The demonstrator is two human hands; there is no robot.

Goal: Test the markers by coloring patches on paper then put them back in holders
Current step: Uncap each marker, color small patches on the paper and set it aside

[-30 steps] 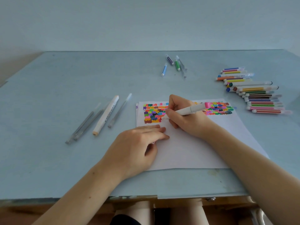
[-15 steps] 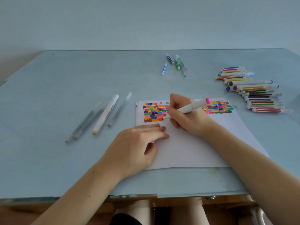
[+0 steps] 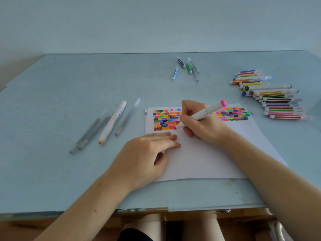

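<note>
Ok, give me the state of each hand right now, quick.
Left hand: open, fingers pressing flat on the paper.
Right hand: gripping the pink-capped white marker, tip on the paper.

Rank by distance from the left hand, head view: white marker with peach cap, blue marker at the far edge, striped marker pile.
From the left hand:
1. white marker with peach cap, just to its left.
2. blue marker, far, table centre.
3. striped marker pile, far right.
</note>
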